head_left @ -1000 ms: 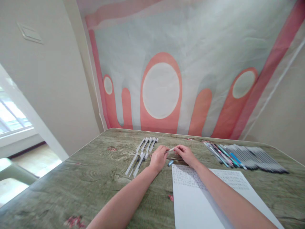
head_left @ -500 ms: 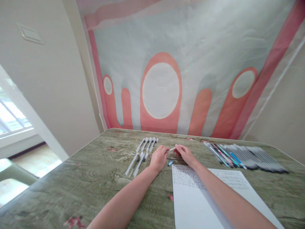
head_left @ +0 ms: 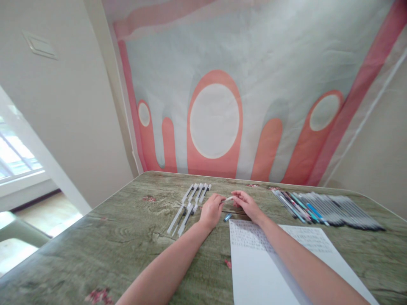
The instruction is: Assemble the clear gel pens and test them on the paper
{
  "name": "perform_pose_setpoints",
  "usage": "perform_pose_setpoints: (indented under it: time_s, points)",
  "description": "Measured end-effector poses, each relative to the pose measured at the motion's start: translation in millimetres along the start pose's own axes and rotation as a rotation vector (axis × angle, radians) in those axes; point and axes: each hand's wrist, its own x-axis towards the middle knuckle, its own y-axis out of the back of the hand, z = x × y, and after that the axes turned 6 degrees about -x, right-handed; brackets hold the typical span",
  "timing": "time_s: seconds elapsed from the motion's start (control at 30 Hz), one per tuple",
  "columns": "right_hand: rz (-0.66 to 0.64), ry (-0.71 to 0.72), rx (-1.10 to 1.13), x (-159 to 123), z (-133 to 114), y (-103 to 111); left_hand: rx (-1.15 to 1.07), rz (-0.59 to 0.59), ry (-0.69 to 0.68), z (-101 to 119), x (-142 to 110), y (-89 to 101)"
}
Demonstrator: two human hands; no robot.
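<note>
Between my two hands, a slim whitish pen is held just above the table. My left hand is closed on its left end. My right hand has thumb and index finger at the other end, its remaining fingers loosely curled. Small blue pen cap lies on the table just below the hands. Left of my left hand, two rows of whitish pen parts with dark clips lie slanted. A sheet of paper with handwriting lies under my right forearm.
To the right, a long row of grey pens lies side by side, with several coloured pens at its left end. The wood-patterned table meets a wall covering at the back. A pale green chair stands at left.
The fingers of my right hand have loosened and shifted slightly at the pen's end. My left hand and the things on the table look unchanged.
</note>
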Motion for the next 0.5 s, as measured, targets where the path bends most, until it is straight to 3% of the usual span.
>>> perform_pose_setpoints:
  time_s: [0.2,0.37,0.5]
  points:
    - [0.012,0.025,-0.134,0.5,1.3,-0.8,0.021,-0.021,-0.013,2.3,-0.1,1.3]
    - [0.03,-0.014,-0.034,0.2,-0.3,-2.3,0.036,-0.011,-0.001,1.7,0.7,1.9]
    - [0.014,0.027,-0.118,0.5,0.8,-1.1,0.032,-0.021,-0.005,-0.1,0.7,2.0]
